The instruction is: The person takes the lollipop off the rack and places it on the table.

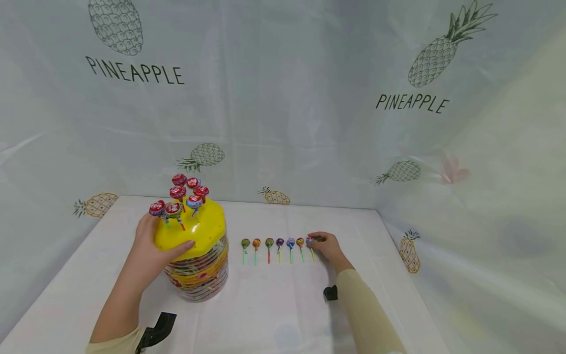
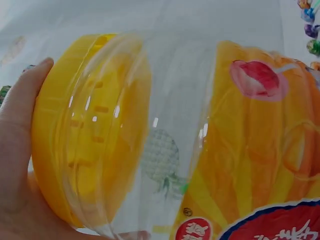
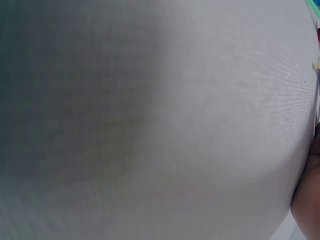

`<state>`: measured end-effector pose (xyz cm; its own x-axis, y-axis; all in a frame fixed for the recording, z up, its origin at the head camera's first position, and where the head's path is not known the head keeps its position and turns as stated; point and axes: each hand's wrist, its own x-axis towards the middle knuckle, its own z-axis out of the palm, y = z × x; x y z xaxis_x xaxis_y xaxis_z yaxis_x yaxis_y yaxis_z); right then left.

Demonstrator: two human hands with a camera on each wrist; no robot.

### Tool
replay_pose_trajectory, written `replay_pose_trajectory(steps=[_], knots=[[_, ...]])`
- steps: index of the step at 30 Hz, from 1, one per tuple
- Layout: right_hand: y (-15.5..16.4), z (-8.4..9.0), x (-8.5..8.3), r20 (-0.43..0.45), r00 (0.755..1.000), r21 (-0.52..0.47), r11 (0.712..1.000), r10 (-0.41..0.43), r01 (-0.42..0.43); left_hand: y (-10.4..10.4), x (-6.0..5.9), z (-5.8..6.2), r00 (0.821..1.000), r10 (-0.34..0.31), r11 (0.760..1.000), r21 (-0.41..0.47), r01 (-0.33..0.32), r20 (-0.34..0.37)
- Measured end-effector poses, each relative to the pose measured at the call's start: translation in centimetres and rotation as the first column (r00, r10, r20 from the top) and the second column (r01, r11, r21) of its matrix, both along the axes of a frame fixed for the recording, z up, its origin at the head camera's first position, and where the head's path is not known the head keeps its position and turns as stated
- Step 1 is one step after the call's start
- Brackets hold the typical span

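Because the left hand (image 1: pixel 152 253) wraps the rim of the yellow lid (image 1: pixel 210 226), its thumb spread over the near edge, a shift of that grip could bump the 7 standing lollipops (image 1: pixel 178 192) or tip the jar (image 1: pixel 204 275), at left of centre in the frame. The right hand (image 1: pixel 329 247), right of centre, pinches the rightmost lollipop (image 1: pixel 311 243) by its wrapped head; a sideways brush could likely knock its close neighbour out of line.

Counting the pinched one, 7 lollipops lie in a neat row across the middle of the counter (image 1: pixel 265 314), heads toward the top of the frame, with green, orange, purple and blue wrappers and thin coloured sticks. Those in the lid wear mostly red wrappers. The jar is clear and ribbed, with a yellow-orange printed label (image 2: pixel 250 135).
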<state>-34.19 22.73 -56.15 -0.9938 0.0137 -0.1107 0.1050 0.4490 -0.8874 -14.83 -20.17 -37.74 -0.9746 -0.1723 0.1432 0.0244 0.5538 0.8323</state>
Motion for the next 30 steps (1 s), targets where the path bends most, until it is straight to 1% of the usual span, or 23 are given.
replay_pose_trajectory(steps=[7,10,13,17,19,21,24,26,28,30], knots=[[-0.2,0.1,0.0,0.000,1.000,-0.004,1.000,0.003,-0.003,-0.5,-0.4,0.3,0.999,-0.038,0.997,-0.060,0.040,0.039],[-0.3,0.2,0.0,0.005,1.000,0.000,1.000,0.004,-0.004,-0.9,-0.6,0.6,0.997,-0.062,0.995,-0.072,0.065,0.049],[-0.1,0.1,-0.1,0.007,1.000,-0.002,1.000,0.003,-0.003,-1.1,-1.0,1.0,0.994,-0.078,0.994,-0.064,0.083,0.081],[-0.1,0.2,0.0,-0.003,1.000,-0.016,1.000,0.002,-0.002,-1.1,-1.4,1.3,0.988,-0.087,0.995,-0.032,0.092,0.130],[-0.1,0.4,0.2,-0.011,1.000,-0.019,1.000,-0.007,0.006,-1.0,-1.6,1.4,0.987,-0.091,0.995,-0.025,0.096,0.134],[-0.2,0.6,0.4,-0.014,0.999,-0.010,0.999,-0.037,0.036,-0.9,-1.7,1.3,0.986,-0.101,0.994,-0.020,0.104,0.132],[-0.2,1.3,0.7,-0.034,0.995,-0.027,0.995,-0.092,0.091,-0.9,-1.9,1.1,0.986,-0.117,0.993,-0.019,0.120,0.117],[-0.4,2.2,0.8,-0.059,0.991,-0.062,0.991,-0.120,0.116,-0.9,-1.9,1.0,0.986,-0.120,0.992,-0.018,0.123,0.113],[-0.9,3.6,0.7,-0.100,0.988,-0.097,0.990,-0.116,0.107,-0.9,-1.9,0.9,0.987,-0.119,0.992,-0.021,0.122,0.107],[-1.8,5.3,0.6,-0.144,0.985,-0.142,0.987,-0.098,0.077,-1.0,-1.8,0.9,0.988,-0.117,0.992,-0.027,0.120,0.103]])
